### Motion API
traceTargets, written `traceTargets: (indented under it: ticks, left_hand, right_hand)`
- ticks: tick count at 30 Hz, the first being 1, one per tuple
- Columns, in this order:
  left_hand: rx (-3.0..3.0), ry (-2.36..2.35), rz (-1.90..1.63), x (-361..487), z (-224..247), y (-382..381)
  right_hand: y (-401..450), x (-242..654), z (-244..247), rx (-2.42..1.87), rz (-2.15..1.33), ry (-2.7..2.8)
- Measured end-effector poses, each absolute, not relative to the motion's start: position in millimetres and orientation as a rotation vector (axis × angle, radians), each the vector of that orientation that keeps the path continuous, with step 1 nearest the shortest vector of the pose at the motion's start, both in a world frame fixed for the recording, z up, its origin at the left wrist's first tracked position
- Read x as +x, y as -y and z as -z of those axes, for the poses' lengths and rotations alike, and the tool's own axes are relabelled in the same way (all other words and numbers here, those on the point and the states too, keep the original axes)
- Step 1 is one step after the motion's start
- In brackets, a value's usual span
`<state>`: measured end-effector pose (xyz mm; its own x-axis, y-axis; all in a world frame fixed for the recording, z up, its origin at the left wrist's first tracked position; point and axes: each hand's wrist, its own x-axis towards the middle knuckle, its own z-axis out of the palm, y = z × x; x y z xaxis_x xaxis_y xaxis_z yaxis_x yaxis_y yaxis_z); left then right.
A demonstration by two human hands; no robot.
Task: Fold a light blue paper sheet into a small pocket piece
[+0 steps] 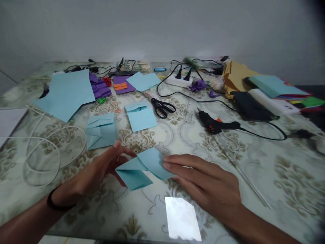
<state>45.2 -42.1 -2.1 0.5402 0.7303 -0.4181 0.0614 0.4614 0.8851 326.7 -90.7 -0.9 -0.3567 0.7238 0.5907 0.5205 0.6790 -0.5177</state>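
Note:
Between my two hands is a partly folded piece of light blue paper (153, 159), with flaps standing open toward me. My left hand (108, 166) holds its left side, thumb raised and fingers behind the paper. The fingertips of my right hand (200, 179) press together on its right edge. Just beyond lie two folded blue paper pockets, one on the left (101, 132) and one nearer the middle (141, 117). Black-handled scissors (162, 107) lie beside the middle one.
A black glue gun (218, 123) with its cable and a clear glue stick (250, 186) lie to the right. A white power strip (179, 80) stands at the back. Large blue paper (68, 91), purple strips (99, 86) and a white cord (58, 152) occupy the left.

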Motion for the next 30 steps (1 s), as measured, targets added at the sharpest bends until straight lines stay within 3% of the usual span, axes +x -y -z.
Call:
traceTargets:
  ticks: [4, 11, 20, 30]
  left_hand:
    - [0.92, -0.811, -0.405, 51.0, 0.6, 41.0]
    - [1.35, -1.053, -0.686, 52.9, -2.2, 41.5]
    - [2.125, -1.064, -0.817, 59.0, 2.9, 58.4]
    - [2.349, -0.9, -0.878, 58.1, 7.1, 64.5]
  right_hand:
    - [90.7, 327.9, -0.1, -0.93, -0.34, 2.04]
    - [84.8, 324.4, 3.3, -0.884, -0.423, 2.012]
    - [85.3, 307.4, 18.5, -1.284, -1.272, 1.577]
    - [83.0, 303.1, 11.6, -1.262, -1.487, 1.495]
